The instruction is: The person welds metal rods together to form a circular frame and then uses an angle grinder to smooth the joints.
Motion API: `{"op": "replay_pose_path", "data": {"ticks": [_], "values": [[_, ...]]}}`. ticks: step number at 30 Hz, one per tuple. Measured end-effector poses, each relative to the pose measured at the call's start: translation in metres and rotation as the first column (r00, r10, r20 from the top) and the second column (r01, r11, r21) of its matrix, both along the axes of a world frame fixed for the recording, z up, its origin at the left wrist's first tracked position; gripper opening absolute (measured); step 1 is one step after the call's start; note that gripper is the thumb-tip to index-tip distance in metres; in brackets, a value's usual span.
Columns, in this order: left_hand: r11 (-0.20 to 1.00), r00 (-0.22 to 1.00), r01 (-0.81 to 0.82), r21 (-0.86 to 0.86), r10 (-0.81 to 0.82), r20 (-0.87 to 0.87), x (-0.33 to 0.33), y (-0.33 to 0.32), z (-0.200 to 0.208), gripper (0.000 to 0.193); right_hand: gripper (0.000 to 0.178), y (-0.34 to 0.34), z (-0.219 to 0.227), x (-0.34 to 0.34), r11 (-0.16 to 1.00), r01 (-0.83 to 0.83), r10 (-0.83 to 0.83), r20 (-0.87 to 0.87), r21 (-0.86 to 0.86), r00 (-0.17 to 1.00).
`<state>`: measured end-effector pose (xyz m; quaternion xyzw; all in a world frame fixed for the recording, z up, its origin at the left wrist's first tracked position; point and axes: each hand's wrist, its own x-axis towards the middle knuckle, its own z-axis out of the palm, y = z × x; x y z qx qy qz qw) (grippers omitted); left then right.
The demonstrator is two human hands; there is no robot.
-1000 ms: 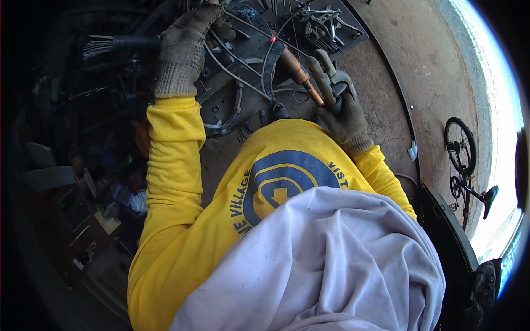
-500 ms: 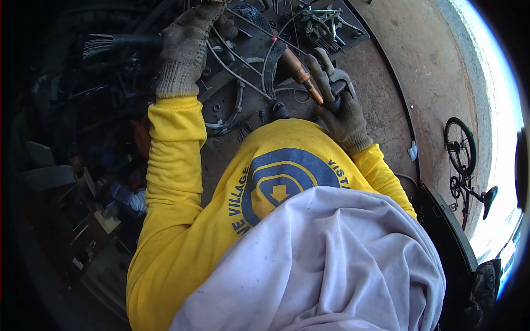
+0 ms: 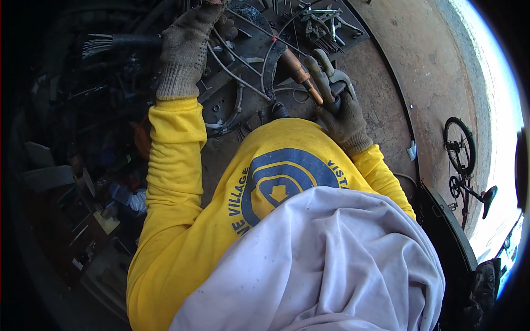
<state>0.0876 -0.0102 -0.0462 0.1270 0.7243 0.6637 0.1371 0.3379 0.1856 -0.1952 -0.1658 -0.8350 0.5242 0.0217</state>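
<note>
My left hand (image 3: 187, 44), in a grey knit glove, reaches to the top edge and rests on bent metal rods (image 3: 237, 66) lying on a dark work plate (image 3: 243, 99); its fingertips are cut off by the frame. My right hand (image 3: 342, 110), also gloved, grips a welding torch (image 3: 301, 71) with an orange-brown nozzle that points up and left toward a curved metal piece (image 3: 270, 60). Yellow sleeves and a white cloth (image 3: 326, 265) fill the lower part of the view.
A pile of metal tools and scrap (image 3: 323, 22) lies at the top. A bundle of thin rods (image 3: 102, 43) sticks out at upper left. Dark clutter (image 3: 94, 193) fills the left side. A bicycle (image 3: 464, 160) stands on the concrete ground at right.
My left hand has shifted slightly up and to the right over the rods. My right hand and the torch have stayed almost in place.
</note>
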Motion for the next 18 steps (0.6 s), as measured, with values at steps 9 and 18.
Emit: {"op": "replay_pose_path", "data": {"ticks": [9, 18], "values": [[0.941, 0.979, 0.144, 0.306, -0.181, 0.096, -0.017, -0.021, -0.021, 0.042, 0.054, 0.001, 0.007, 0.000, 1.000, -0.009, 0.008, 0.032, 0.007, 0.999], [0.977, 0.983, 0.112, 0.184, -0.136, 0.125, -0.005, -0.013, -0.011, 0.043, 0.055, 0.001, 0.008, 0.000, 1.000, -0.012, 0.012, 0.082, -0.010, 0.997]]}}
